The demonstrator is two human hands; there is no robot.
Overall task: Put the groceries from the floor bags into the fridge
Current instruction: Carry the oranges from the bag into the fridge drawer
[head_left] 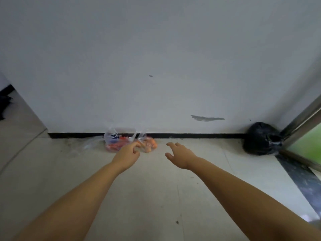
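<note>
Landmark: the black baseboard (191,135) along the foot of the grey wall (156,58).

Two clear bags lie on the floor (156,197) touching the baseboard, side by side. The left bag (113,141) holds red and blue items; the right bag (149,144) holds orange, rounded items. What the contents are cannot be told — the picture is blurred.

Left hand (127,153): arm stretched toward the baseboard, fingers loosely curled, fingertips over the gap between the two bags. Whether they touch or pinch plastic cannot be told.

Right hand (180,156): fingers spread and relaxed, holding nothing, over bare floor just right of the right bag — short of the baseboard.

A black sack (260,139) sits at the right end of the baseboard, against a metal frame (302,117).
</note>
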